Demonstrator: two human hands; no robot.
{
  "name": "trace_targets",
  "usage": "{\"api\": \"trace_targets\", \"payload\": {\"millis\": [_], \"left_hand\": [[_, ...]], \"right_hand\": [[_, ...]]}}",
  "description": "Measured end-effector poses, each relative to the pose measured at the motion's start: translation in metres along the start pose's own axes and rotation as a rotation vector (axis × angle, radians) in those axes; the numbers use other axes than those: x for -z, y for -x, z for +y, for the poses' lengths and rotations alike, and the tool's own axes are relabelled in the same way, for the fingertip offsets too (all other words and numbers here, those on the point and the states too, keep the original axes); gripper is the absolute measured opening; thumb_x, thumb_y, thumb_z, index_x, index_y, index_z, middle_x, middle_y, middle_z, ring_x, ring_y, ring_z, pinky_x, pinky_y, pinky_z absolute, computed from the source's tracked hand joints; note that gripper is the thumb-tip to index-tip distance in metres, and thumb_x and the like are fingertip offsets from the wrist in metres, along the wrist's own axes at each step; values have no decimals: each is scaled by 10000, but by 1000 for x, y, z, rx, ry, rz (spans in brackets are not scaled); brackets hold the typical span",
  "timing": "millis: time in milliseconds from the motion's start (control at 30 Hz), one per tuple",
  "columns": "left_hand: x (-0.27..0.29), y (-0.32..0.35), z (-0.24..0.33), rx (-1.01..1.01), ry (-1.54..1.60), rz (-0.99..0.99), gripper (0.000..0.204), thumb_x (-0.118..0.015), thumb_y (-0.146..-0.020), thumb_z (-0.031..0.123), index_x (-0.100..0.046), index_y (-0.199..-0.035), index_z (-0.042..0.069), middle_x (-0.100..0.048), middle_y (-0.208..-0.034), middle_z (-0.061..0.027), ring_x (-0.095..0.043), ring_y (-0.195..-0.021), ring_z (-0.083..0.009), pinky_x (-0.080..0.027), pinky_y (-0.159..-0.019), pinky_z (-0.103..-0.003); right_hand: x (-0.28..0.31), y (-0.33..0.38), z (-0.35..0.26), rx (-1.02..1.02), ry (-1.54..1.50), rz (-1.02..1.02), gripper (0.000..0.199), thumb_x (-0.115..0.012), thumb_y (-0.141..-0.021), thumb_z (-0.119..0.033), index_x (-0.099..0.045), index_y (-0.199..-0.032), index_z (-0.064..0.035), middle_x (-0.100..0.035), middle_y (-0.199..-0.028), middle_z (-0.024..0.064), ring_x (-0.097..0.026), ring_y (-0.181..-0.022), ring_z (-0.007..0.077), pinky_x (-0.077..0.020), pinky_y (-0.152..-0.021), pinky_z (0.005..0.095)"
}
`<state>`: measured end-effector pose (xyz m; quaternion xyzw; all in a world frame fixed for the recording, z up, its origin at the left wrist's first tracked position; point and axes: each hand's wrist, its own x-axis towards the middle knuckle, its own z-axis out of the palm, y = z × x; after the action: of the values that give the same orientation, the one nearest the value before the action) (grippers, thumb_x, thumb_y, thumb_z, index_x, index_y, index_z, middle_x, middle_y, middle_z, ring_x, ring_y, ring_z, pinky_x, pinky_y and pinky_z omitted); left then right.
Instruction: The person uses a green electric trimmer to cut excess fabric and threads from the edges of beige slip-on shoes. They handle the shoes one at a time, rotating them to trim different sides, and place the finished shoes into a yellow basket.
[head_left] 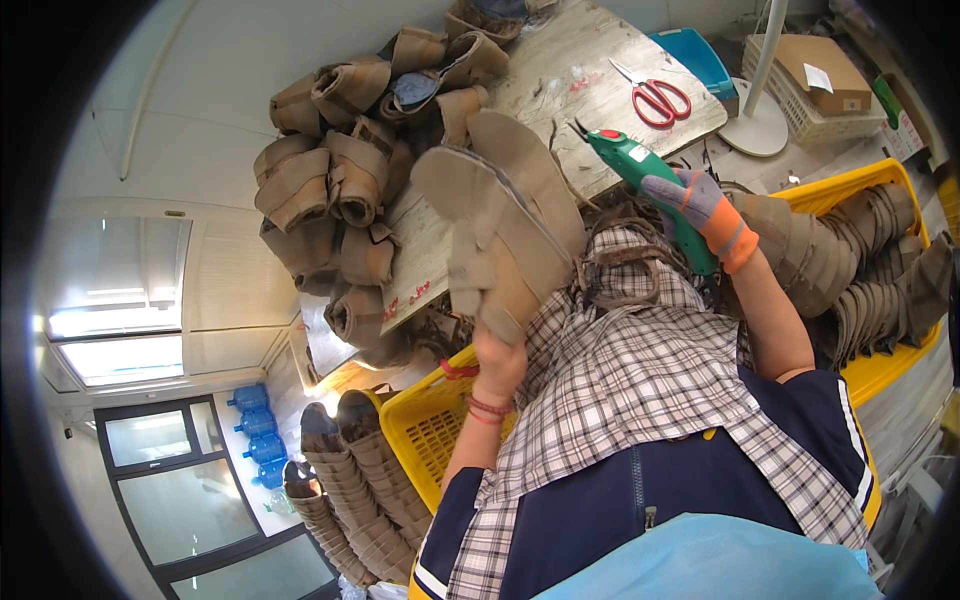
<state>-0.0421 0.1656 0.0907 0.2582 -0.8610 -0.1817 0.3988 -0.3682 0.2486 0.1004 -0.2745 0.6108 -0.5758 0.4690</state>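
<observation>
My left hand (497, 355), bare with a red band at the wrist, grips the lower end of a pair of tan shoe soles (510, 215) held up over my lap. My right hand (705, 205), in a grey, purple and orange glove, is closed around a green powered cutter (630, 160) with a red button. The cutter's tip points toward the upper edge of the soles, a short gap away. Below both hands is my checked apron.
A worn wooden table (560, 70) carries a heap of rolled tan shoe uppers (350, 170), red scissors (655, 97) and a blue tray (695, 55). Yellow crates (850, 185) (420, 420) hold stacked tan pieces. A white basket (790, 100) and a white stand base (757, 130) sit beyond.
</observation>
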Motion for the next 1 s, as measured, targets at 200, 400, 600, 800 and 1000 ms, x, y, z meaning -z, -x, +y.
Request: {"api": "trace_targets", "payload": {"millis": [200, 400, 600, 800, 1000], "left_hand": [[-18, -161, -39, -299, -108, -17, 350, -687, -786, 15, -627, -1131, 13, -602, -1185, -167, -511, -1146, -340, -381, -979, -421], [-118, -291, -107, -440, -435, -125, 223, -675, -792, 255, -673, -858, 42, -568, -892, -155, -535, -891, -344, -401, -772, -450], [-167, -292, -128, -86, -150, -139, 250, -644, -851, 188, -656, -976, -29, -627, -1080, -237, -606, -948, -370, -476, -832, -403], [-85, -250, -92, 314, 948, 154, 332, -636, -878, 59, -590, -1195, -26, -635, -1154, -72, -616, -989, -183, -505, -848, -321], [33, -188, -66, 696, 1637, 190, 310, -517, -945, 137, -566, -1178, -60, -598, -1217, -199, -580, -1114, -320, -462, -976, -442]], "right_hand": [[21, 26, 20, 12, -45, 176, 398, -704, -829, -410, -600, -928, -40, -504, -610, -20, -506, -480, 81, -392, -435, 232], [41, 32, 25, 0, -11, 235, 388, -696, -838, -412, -585, -904, -46, -509, -608, -4, -508, -472, 92, -398, -433, 237], [46, 41, 27, 23, -8, 251, 382, -690, -843, -416, -575, -866, -52, -510, -605, 5, -509, -461, 99, -400, -429, 243], [36, 34, 29, 68, 132, 199, 426, -733, -811, -381, -603, -985, -14, -575, -673, 24, -543, -523, 98, -425, -473, 242], [-13, 29, 20, 561, 573, 241, 579, -803, -732, -368, -595, -1162, -41, -685, -820, 114, -673, -686, 205, -528, -633, 321]]}}
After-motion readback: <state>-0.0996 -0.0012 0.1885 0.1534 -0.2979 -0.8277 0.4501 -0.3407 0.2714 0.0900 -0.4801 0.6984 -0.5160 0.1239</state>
